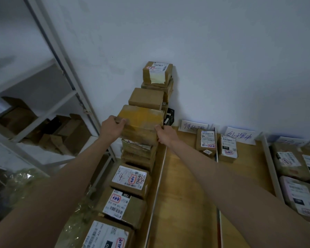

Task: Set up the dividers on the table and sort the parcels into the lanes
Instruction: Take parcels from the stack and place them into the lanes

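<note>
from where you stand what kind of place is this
Probably a parcel sorting or mail room: stacked cardboard parcels with shipping labels, a wooden table split into lanes with handwritten signs, and metal shelving holding more boxes.

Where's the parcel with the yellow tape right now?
In the head view, left of centre: the yellow-taped parcel tops a stack of parcels at the table's left edge, gripped by the left hand and right hand.

A plain white wall (222,51) rose behind the wooden surface (184,185), the light dim and bluish. To the left stood a white metal shelving unit (48,42), its lower shelves holding loose cardboard boxes (66,133). Crumpled clear plastic wrap (25,178) lay below it.
</note>
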Available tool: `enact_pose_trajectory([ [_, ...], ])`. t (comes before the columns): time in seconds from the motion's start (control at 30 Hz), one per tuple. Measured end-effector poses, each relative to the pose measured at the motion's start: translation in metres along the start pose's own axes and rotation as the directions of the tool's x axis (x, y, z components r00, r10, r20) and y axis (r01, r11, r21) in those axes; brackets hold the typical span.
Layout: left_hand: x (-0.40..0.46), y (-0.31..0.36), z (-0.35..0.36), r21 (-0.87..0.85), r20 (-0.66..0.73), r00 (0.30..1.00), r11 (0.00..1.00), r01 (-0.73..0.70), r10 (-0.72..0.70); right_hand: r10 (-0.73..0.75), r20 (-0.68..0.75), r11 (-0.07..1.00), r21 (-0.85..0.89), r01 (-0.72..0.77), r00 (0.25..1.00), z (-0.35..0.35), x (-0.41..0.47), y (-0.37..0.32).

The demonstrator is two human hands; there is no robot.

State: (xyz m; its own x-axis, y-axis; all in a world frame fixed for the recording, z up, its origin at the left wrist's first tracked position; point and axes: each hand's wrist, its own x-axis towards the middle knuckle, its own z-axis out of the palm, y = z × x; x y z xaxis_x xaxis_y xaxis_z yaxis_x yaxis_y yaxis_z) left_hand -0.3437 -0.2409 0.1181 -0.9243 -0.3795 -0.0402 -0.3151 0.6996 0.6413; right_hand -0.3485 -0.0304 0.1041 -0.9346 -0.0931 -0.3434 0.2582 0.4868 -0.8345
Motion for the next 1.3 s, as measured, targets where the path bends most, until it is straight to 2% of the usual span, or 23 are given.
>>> enact_pose_trajectory([
  [0.13,-0.022,0.006,-0.016,-0.021,-0.026,0.999,0.999,-0.028,0.027,-0.025,0.005,0.999,0.029,0.025,1.0,-0.006,-0.023,-0.005],
  [0.27,-0.058,0.02,-0.027,-0.131,-0.04,0.999,0.991,-0.035,0.03,-0.052,-0.013,0.99,0.133,0.053,0.999,-0.017,-0.065,0.001],
  [0.4,-0.095,0.031,-0.033,-0.217,0.024,1.0,0.976,-0.009,0.014,-0.212,-0.106,0.967,0.121,0.225,0.971,-0.035,-0.117,0.023],
  [0.47,-0.113,0.038,-0.032,-0.239,0.101,0.993,0.971,-0.028,0.054,-0.219,-0.173,0.956,0.16,0.246,0.96,-0.046,-0.136,0.039],
  [0.6,-0.157,0.05,-0.022,-0.309,0.265,0.938,0.941,-0.139,0.226,-0.109,-0.291,0.967,0.191,0.17,0.95,-0.072,-0.157,0.065],
  [0.73,-0.186,0.053,-0.013,-0.31,0.375,0.879,0.933,-0.182,0.295,0.066,-0.357,0.958,0.282,0.041,0.932,-0.096,-0.182,0.08],
  [0.83,-0.201,0.055,-0.003,-0.325,0.389,0.856,0.921,-0.217,0.339,0.117,-0.337,0.95,0.313,-0.005,0.934,-0.108,-0.196,0.093],
  [0.9,-0.212,0.059,0.002,-0.31,0.365,0.865,0.921,-0.235,0.343,0.134,-0.286,0.947,0.318,-0.038,0.949,-0.114,-0.208,0.098],
  [1.0,-0.219,0.065,0.006,-0.265,0.384,0.853,0.927,-0.264,0.353,0.126,-0.219,0.97,0.231,-0.075,0.968,-0.12,-0.227,0.105],
  [1.07,-0.22,0.068,0.007,-0.214,0.426,0.835,0.935,-0.282,0.349,0.056,-0.179,0.988,0.149,-0.029,0.982,-0.123,-0.239,0.112],
  [1.17,-0.22,0.074,0.004,-0.153,0.499,0.8,0.943,-0.297,0.333,-0.077,-0.041,0.99,-0.124,0.071,0.996,-0.127,-0.253,0.123],
  [1.23,-0.222,0.079,0.004,-0.092,0.544,0.772,0.938,-0.335,0.329,-0.119,0.03,0.939,-0.321,0.123,0.992,-0.129,-0.258,0.129],
  [1.3,-0.225,0.084,0.007,-0.06,0.59,0.746,0.938,-0.341,0.309,-0.119,0.066,0.931,-0.338,0.134,0.991,-0.13,-0.261,0.137],
])
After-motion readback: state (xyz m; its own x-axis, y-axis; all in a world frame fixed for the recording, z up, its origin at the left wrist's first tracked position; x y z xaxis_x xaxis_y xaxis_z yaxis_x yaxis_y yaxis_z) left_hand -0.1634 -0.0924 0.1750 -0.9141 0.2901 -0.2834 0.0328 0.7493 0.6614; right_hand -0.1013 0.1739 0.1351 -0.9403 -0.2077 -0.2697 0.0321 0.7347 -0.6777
